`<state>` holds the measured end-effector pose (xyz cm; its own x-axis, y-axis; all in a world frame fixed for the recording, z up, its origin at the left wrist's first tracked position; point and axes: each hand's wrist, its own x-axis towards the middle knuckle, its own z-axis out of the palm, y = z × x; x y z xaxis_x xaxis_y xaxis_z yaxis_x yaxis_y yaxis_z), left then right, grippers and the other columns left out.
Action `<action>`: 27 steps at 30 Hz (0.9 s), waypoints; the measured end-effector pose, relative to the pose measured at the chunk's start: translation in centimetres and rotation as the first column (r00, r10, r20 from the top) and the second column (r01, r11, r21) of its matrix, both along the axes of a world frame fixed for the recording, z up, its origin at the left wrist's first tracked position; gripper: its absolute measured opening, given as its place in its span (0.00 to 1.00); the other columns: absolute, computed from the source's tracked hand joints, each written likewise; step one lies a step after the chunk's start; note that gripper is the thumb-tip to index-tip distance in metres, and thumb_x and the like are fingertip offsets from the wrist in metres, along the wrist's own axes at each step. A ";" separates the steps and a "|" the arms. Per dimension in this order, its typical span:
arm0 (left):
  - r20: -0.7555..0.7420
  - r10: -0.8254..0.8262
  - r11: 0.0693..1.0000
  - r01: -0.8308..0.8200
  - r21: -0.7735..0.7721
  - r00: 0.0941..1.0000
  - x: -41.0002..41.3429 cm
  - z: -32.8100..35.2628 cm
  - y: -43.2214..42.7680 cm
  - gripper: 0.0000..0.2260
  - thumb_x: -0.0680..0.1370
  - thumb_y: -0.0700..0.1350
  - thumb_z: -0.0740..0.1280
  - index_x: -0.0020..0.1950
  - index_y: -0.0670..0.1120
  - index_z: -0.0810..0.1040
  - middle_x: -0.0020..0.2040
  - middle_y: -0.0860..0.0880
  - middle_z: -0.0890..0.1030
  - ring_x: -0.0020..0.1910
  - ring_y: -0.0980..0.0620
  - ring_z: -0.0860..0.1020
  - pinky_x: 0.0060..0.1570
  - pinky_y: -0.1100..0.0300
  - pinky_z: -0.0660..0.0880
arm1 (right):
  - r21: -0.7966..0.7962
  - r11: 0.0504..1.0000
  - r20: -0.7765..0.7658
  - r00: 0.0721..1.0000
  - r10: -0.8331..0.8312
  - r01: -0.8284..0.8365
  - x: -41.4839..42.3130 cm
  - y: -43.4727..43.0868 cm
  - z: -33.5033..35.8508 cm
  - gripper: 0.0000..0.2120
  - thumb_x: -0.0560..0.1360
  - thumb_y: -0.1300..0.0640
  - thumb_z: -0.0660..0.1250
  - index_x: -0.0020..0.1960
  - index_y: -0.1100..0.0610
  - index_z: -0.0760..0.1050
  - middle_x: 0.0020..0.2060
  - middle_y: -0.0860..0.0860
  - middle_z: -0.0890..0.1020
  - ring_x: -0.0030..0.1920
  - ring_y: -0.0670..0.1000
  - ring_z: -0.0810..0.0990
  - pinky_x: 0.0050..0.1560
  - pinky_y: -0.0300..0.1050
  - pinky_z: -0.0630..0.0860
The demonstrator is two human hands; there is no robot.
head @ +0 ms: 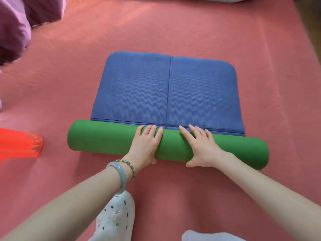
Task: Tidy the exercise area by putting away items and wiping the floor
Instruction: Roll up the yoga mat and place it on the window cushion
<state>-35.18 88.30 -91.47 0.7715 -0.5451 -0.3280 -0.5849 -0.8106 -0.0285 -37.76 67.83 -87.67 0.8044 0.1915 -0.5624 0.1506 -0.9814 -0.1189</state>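
My left hand [145, 143] and right hand [201, 146] lie flat, fingers straight, side by side on the green roll [104, 138] of the mat [135, 87], thumbs on its near side. Its blue unrolled part lies ahead on the pink floor [173, 188].

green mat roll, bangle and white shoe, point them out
green mat roll [107, 138], head view, left half of roll
bangle [122, 178], head view, band on left wrist
white shoe [116, 218], head view, perforated top
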 end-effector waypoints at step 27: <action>0.030 -0.033 0.998 0.034 -0.051 0.999 6.8 0.1 1.5 0.52 0.57 0.60 0.77 0.75 0.46 0.57 0.69 0.43 0.67 0.68 0.45 0.66 0.70 0.48 0.58 | -0.126 0.992 0.017 1.000 -0.001 0.004 6.2 -0.3 -0.3 0.59 0.60 0.45 0.76 0.75 0.44 0.37 0.75 0.57 0.46 0.76 0.58 0.44 0.72 0.62 0.41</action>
<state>-28.38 89.84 -91.39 0.7612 -0.5866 -0.2765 -0.6114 -0.7913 -0.0043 -31.53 67.55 -87.96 0.8141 0.1178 -0.5687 0.1490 -0.9888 0.0085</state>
